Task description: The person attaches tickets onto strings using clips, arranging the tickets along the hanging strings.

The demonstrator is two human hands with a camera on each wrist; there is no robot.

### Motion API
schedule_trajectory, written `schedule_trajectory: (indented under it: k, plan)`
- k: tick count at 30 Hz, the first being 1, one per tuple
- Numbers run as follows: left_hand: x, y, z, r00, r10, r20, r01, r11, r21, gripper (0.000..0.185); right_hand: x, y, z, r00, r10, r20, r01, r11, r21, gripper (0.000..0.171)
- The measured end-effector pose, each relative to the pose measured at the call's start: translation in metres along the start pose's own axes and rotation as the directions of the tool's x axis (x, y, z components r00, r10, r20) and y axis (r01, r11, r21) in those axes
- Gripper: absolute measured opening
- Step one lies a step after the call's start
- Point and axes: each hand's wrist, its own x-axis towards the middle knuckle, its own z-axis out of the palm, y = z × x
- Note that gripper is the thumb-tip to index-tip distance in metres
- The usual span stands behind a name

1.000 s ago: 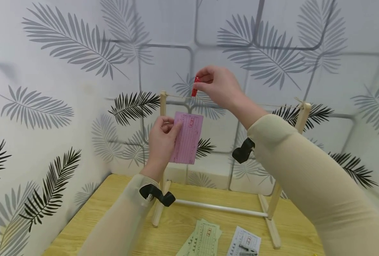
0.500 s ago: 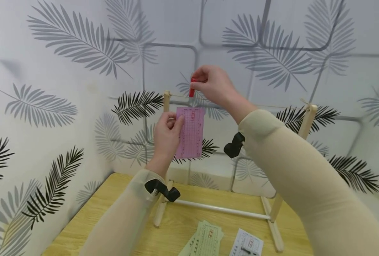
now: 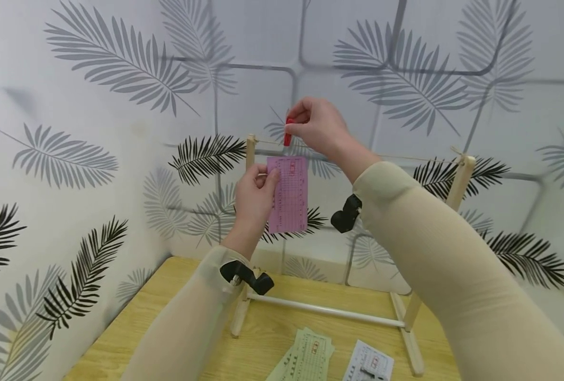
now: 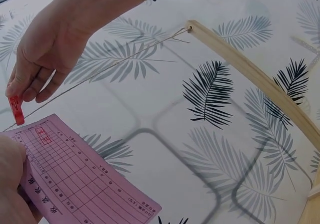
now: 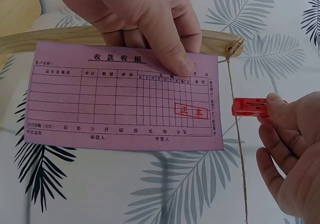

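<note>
My left hand (image 3: 255, 198) pinches a pink printed slip (image 3: 289, 194) (image 5: 125, 97) (image 4: 75, 176) by its left edge and holds it upright just under the string (image 3: 405, 157) (image 5: 239, 149) of a small wooden rack (image 3: 460, 182). My right hand (image 3: 317, 127) (image 4: 45, 44) pinches a red clothespin (image 3: 288, 132) (image 5: 249, 107) (image 4: 16, 110) at the string, just above the slip's top edge. The pin's tip sits close to the string; whether it touches the slip I cannot tell.
The rack stands on a yellow wooden table (image 3: 134, 328) against leaf-patterned walls. A pale green stack of slips (image 3: 307, 357) and a white slip (image 3: 369, 365) lie on the table in front of the rack's white lower bar (image 3: 329, 311).
My left hand has raised the pink slip and moved it right, closer under the string. The right hand with the red pin has stayed at the string.
</note>
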Motion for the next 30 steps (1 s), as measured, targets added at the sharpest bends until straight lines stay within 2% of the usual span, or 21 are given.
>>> schedule_trajectory:
  k: [6, 13, 18, 30]
  plan:
    - [0.003, 0.007, 0.004, 0.999, -0.005, 0.046, 0.005, 1.0, 0.004, 0.016, 0.001, 0.001, 0.0, 1.0, 0.0, -0.005, 0.0, 1.0, -0.019, 0.022]
    - [0.006, 0.013, 0.006, 0.994, -0.053, 0.095, 0.05, 0.998, 0.039, 0.017, 0.001, 0.001, -0.001, 1.0, 0.011, -0.01, -0.012, 0.999, -0.035, 0.017]
    - [0.009, 0.012, 0.005, 0.988, -0.085, 0.131, 0.084, 0.996, 0.014, 0.018, 0.002, 0.003, -0.001, 1.0, 0.016, -0.008, -0.016, 0.999, -0.033, 0.015]
    - [0.013, 0.009, 0.007, 0.996, -0.062, 0.064, 0.059, 0.997, 0.045, 0.021, 0.004, 0.008, 0.001, 1.0, 0.015, 0.011, -0.014, 0.999, -0.041, 0.017]
